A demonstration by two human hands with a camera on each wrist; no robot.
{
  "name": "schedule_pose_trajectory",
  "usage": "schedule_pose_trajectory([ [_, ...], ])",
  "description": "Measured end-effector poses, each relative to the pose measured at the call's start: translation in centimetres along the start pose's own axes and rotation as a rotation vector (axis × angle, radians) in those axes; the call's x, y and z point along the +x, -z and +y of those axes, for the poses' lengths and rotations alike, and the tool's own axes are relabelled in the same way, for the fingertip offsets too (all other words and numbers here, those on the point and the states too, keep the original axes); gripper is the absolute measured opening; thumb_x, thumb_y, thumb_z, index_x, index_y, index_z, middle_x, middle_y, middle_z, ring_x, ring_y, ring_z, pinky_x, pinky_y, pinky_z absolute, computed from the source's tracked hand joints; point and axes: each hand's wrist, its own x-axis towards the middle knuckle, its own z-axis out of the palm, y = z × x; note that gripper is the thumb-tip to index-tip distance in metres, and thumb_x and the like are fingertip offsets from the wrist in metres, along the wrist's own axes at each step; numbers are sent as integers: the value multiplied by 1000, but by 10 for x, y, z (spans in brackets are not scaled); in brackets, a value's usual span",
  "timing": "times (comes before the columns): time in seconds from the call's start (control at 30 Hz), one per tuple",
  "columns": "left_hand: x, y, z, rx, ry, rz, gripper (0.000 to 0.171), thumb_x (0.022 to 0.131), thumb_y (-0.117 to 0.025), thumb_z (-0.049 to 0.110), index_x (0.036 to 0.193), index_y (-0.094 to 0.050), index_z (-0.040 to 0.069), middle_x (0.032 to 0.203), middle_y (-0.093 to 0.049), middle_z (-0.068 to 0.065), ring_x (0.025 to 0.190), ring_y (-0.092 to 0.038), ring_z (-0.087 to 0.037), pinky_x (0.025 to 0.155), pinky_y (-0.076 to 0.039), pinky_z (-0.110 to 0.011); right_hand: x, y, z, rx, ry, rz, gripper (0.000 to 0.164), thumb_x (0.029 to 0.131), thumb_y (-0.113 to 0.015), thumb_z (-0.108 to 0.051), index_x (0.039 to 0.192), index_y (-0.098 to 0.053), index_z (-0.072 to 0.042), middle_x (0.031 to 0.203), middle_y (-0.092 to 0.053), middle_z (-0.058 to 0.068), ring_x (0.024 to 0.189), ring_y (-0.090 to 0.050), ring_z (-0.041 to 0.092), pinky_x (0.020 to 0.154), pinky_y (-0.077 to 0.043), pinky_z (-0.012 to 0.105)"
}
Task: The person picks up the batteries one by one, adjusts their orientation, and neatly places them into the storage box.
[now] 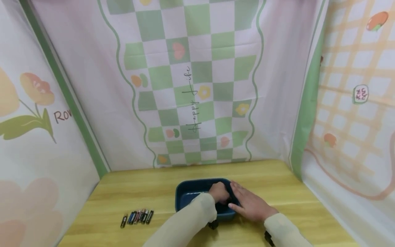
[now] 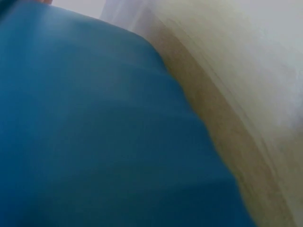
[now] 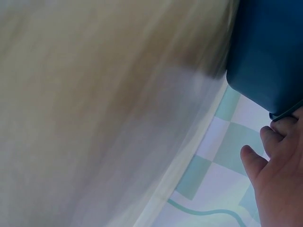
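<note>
The person wears long cream sleeves — the left sleeve (image 1: 188, 219) lightly creased near its end, the right sleeve (image 1: 285, 231) the same pale shade. A small, lumpy black piece (image 1: 213, 224) shows beneath the left one — another black piece (image 1: 268, 238) beneath the right.

My sleeves (image 1: 185, 219) are cream; my box (image 1: 200, 184) is dark blue; the table (image 1: 139, 185) is yellow with streaky wood grain; the batteries (image 1: 143, 216) mix black and blue; the back cloth (image 1: 200, 72) has green-and-white checks; the right cloth (image 1: 364, 113), pale orange plaid; the left cloth (image 1: 80, 151), white with orange flowers, green leaves.
</note>
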Motion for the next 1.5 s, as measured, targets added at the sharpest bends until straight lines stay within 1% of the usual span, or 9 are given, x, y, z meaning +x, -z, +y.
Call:
schedule_pose_trajectory([
  [0.33,-2,-5,-8,-5,0,-1,13,86,-73,21,91,-70,8,67,-62,-2,53,-62,-19,52,-56,-32,-3,-3,-4,63,-45,-57,76,100,-43,-52,153,-21,-4,159,-20,11,143,-22,26,113,-27,47],
  [0.5,-3,-3,-7,-21,3,8,16,84,-74,18,93,-69,5,68,-62,-3,55,-62,-19,54,-56,-33,-2,-1,-5,58,-40,-46,75,100,-44,-52,153,-22,-3,158,-22,11,143,-23,26,113,-28,47],
  [0.67,-8,0,-6,-19,-19,16,12,81,-73,10,90,-69,3,67,-62,-4,54,-62,-19,53,-56,-33,-1,1,-5,67,-29,-39,74,100,-46,-50,152,-24,-2,157,-23,14,142,-25,28,112,-29,50],
  [0.77,-10,2,-5,-27,-15,14,10,80,-71,6,89,-68,2,66,-62,-4,54,-62,-20,54,-56,-34,-1,1,-4,58,-32,-42,74,100,-45,-50,152,-24,-2,158,-23,14,142,-24,27,112,-28,49],
  [0.93,-12,4,-4,-73,6,18,8,81,-73,9,85,-68,5,65,-62,-5,55,-62,-20,53,-56,-34,-1,1,-3,53,-37,-41,75,100,-45,-52,152,-23,-2,158,-23,12,143,-24,26,113,-27,47],
  [1.1,-17,11,-2,-112,-14,13,12,80,-76,15,77,-67,7,64,-62,-5,54,-62,-20,50,-56,-32,0,2,-1,57,-40,-40,75,100,-45,-51,152,-24,-2,158,-23,13,142,-24,26,113,-28,47],
  [1.2,-19,17,0,-109,-24,10,15,79,-77,13,73,-65,7,67,-62,-5,55,-62,-20,50,-56,-32,0,2,-2,50,-45,-44,75,100,-45,-51,152,-24,-2,158,-22,12,143,-24,26,113,-27,47],
  [1.4,-21,30,0,-126,-24,-11,15,80,-78,11,80,-64,6,76,-63,-5,60,-63,-21,54,-57,-32,1,2,-1,53,-57,-53,75,100,-44,-52,153,-22,-3,159,-21,10,143,-23,25,113,-27,47],
  [1.5,-23,36,-1,-130,-44,-21,15,80,-78,10,80,-64,6,76,-64,-4,61,-64,-20,55,-58,-32,1,2,0,50,-58,-52,76,100,-43,-53,153,-22,-3,158,-21,11,143,-24,26,112,-28,48],
])
